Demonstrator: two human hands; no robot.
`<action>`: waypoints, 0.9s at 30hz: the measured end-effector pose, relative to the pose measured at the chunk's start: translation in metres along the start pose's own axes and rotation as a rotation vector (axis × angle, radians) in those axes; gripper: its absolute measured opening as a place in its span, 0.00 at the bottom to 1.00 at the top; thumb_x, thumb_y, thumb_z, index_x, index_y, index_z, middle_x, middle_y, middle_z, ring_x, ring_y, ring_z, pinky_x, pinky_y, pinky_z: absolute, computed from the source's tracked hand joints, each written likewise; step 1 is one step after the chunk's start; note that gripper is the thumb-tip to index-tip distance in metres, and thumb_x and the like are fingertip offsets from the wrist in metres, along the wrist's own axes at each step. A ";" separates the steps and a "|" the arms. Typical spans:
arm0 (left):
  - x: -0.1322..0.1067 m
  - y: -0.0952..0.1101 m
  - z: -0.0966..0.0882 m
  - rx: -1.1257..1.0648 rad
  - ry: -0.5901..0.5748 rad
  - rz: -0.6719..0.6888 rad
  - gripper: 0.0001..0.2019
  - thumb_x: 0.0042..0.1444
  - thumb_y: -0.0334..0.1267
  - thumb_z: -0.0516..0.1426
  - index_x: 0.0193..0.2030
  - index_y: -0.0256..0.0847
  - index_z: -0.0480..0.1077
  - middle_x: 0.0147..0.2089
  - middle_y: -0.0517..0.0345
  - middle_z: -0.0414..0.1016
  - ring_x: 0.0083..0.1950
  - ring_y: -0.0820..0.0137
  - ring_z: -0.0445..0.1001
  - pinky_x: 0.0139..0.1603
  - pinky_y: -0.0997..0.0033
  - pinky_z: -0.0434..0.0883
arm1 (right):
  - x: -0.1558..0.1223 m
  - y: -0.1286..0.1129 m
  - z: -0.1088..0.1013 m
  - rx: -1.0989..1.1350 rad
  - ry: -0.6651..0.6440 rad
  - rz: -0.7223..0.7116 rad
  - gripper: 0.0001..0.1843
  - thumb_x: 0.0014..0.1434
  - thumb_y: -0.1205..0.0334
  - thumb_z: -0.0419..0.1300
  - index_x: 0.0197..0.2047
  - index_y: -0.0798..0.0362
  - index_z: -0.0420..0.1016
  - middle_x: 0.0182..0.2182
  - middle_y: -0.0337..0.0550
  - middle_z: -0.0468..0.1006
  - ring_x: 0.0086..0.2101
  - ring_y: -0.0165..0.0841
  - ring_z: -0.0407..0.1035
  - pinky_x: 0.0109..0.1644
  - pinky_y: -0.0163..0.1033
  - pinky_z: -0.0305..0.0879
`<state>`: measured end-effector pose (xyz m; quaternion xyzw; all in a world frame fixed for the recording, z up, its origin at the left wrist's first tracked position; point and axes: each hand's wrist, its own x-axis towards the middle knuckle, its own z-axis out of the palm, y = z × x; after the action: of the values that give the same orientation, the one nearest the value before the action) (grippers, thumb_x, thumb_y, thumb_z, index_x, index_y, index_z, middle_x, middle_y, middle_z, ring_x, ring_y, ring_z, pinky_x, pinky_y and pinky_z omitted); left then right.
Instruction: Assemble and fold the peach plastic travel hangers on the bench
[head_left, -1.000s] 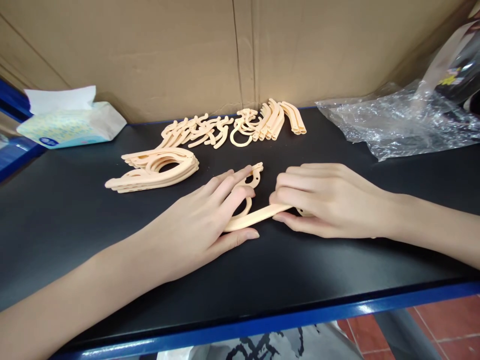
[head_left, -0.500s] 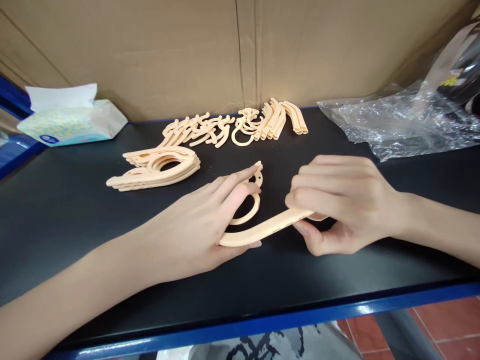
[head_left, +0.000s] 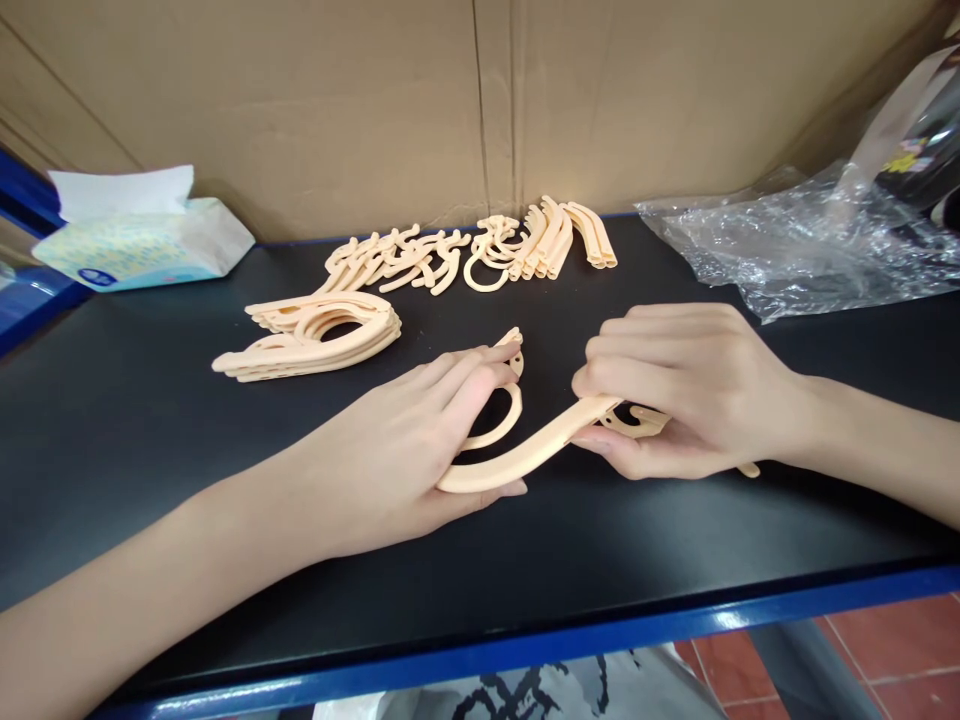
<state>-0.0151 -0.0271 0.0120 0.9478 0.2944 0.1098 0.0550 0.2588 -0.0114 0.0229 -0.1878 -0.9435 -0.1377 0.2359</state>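
Note:
Between my hands is a beige plastic folding clothes hanger [head_left: 536, 447], its curved arm running from one to the other. My left hand [head_left: 409, 440] is closed round the hanger's left part, with the thumb under the arm and the fingers over the top. A round loop [head_left: 499, 425] of the hanger shows beside those fingertips. My right hand [head_left: 679, 385] pinches the arm's other end, thumb below. A thin beige piece with a curved cut-out [head_left: 637, 420] shows under the right fingers, and a small tip [head_left: 748, 469] sticks out below the hand. The fingers hide how the pieces meet.
A stack of folded beige hangers [head_left: 322, 335] lies to the left. Loose hooked pieces [head_left: 397, 258] and curved arm pieces [head_left: 551, 240] lie along the cardboard wall [head_left: 337, 110]. A tissue pack [head_left: 142, 240] stands far left, a clear plastic bag [head_left: 832, 240] far right. The black table [head_left: 450, 590] has a blue edge.
My right hand has turned and the right end of the hanger arm has risen slightly, baring more of the piece beneath its fingers. My left hand has hardly moved.

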 end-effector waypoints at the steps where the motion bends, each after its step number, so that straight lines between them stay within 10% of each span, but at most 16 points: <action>1: 0.000 0.000 0.000 0.003 0.000 0.004 0.29 0.74 0.58 0.51 0.69 0.38 0.59 0.76 0.36 0.64 0.74 0.50 0.68 0.71 0.50 0.70 | 0.000 -0.001 0.000 0.001 -0.010 -0.003 0.19 0.75 0.56 0.51 0.32 0.50 0.68 0.23 0.34 0.67 0.25 0.29 0.56 0.31 0.38 0.55; 27: 0.002 0.004 -0.004 0.118 -0.035 0.032 0.35 0.74 0.61 0.48 0.68 0.27 0.63 0.75 0.26 0.63 0.73 0.41 0.69 0.69 0.40 0.73 | -0.001 -0.007 0.006 0.172 -0.224 0.012 0.19 0.77 0.59 0.47 0.35 0.52 0.71 0.25 0.35 0.69 0.26 0.29 0.59 0.32 0.37 0.53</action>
<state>-0.0121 -0.0291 0.0170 0.9557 0.2843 0.0767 0.0023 0.2541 -0.0157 0.0163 -0.1866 -0.9711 -0.0330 0.1451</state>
